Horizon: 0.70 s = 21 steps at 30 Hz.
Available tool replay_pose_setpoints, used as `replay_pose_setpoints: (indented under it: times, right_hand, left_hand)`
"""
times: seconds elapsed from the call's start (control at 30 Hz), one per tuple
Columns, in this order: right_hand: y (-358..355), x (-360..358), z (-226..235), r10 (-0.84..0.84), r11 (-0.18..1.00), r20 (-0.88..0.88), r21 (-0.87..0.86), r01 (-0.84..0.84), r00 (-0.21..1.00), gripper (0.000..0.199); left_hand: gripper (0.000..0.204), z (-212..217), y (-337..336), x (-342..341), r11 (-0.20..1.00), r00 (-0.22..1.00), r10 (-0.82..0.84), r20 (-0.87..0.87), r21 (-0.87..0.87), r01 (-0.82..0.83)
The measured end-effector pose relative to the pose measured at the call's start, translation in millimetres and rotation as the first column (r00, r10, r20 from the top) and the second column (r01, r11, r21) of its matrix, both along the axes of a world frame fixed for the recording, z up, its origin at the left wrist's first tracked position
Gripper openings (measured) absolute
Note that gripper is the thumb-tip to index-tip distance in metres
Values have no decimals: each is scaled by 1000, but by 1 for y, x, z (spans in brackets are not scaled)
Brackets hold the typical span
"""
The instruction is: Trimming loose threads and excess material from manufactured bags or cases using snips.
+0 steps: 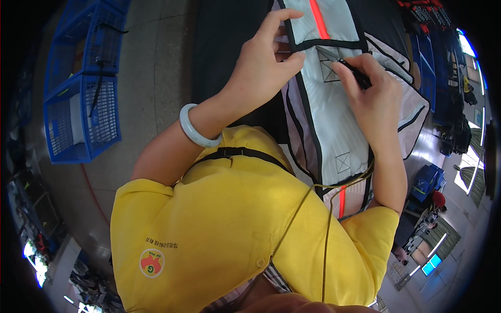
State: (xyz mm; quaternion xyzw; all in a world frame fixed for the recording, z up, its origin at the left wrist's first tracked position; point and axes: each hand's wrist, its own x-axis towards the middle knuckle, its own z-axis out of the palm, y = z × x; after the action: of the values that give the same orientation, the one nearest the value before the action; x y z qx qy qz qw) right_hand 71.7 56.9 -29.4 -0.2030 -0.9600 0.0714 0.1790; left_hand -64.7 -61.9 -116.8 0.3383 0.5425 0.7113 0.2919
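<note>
A pale grey sewn bag piece (339, 120) with black binding and an orange-red zipper (319, 20) lies spread out before me. At its left edge is my left hand (269, 60), closed on the fabric, with index finger and thumb on top and other fingers tucked beside the edge. My right hand (373, 88) is wrapped around black-handled snips (360, 78). Their metal blades point up and left, over a stitched crossed square just below the black-bound seam. Whether the blades touch a thread is too small to tell. Lower down, a second crossed square (343, 162) shows.
Dark cloth (229, 47) lies under and left of the bag piece. Blue plastic crates (83, 117) stand on the grey floor (141, 88) at left. A thin yellowish cord (327, 229) runs from my neck across my front toward my right arm. Other workers and benches appear far right.
</note>
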Motion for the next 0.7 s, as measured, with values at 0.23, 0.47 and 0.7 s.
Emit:
replay_pose_setpoints:
  times: [0.23, 0.47, 0.7]
  right_hand:
    - [16, 4, 0, 130, 973, 3, 193, -128, 992, 21]
    - [34, 2, -6, 318, 903, 37, 291, -315, 947, 18]
    - [39, 0, -6, 324, 875, 117, 339, -345, 939, 18]
  left_hand:
    - [40, 10, 5, 4, 980, 991, 2, -132, -195, -28]
    - [26, -16, 22, 1, 980, 983, 168, -68, -95, -174]
    - [25, -7, 23, 6, 960, 958, 210, -194, -146, -239]
